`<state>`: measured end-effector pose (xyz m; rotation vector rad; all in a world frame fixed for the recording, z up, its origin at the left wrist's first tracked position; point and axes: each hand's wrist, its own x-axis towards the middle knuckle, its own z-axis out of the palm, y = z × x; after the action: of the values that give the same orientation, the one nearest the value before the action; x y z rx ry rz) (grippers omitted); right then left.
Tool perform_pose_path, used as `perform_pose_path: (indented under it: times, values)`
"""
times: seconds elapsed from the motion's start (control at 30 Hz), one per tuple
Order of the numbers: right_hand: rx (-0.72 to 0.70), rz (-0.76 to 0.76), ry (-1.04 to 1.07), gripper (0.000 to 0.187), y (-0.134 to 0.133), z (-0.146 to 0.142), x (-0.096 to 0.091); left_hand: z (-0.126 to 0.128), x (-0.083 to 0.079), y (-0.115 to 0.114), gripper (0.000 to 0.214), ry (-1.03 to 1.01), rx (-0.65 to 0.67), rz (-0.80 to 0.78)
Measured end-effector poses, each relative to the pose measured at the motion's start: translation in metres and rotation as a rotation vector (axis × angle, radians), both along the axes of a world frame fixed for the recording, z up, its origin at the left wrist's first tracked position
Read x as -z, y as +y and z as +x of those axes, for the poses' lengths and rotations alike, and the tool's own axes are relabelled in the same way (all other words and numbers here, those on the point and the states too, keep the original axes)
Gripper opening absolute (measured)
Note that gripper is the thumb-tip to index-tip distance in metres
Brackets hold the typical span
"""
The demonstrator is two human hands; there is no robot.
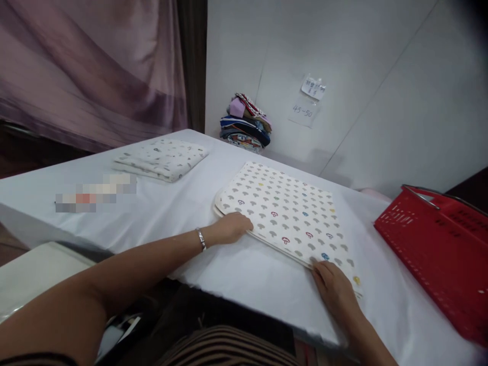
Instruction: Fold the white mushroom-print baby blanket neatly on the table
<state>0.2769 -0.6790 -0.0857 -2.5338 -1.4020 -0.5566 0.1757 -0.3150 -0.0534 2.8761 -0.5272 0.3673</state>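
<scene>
A white folded cloth (284, 208) printed with grey and coloured mushrooms lies flat on the white-covered table (190, 203) in front of me. My left hand (232, 227), with a silver bracelet at its wrist, grips the near edge towards the cloth's left corner. Farther right along that same edge, my right hand (333, 282) pinches the layers close to the right corner. Both thumbs and fingertips are partly hidden by the hands themselves. The cloth's left corner is rounded and shows stacked layers.
Another folded white patterned cloth (163, 158) lies at the back left, behind a blurred-out item (95, 193). A red plastic basket (438, 254) stands on the right. Stacked folded fabrics (246, 124) sit against the wall, near paper signs (313, 87).
</scene>
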Motion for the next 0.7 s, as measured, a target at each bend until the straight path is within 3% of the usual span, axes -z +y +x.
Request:
perform_pose_path:
  times: [0.13,0.4,0.57,0.7]
  values:
    - [-0.026,-0.004,-0.011,0.02,0.004,-0.001,-0.004,0.001,-0.002,-0.002,0.025,0.0,-0.015,-0.043]
    - [-0.001,-0.03,-0.049,0.024,0.019,-0.01,-0.007,-0.006,0.009,-0.008,0.027,-0.088,0.002,-0.019]
    - [-0.079,-0.055,-0.038,0.027,0.057,-0.017,-0.011,-0.004,0.007,-0.01,0.008,-0.079,0.033,-0.044]
    - [-0.144,-0.075,-0.001,0.023,0.097,-0.022,-0.018,-0.003,0.003,-0.011,0.018,-0.043,0.042,-0.079]
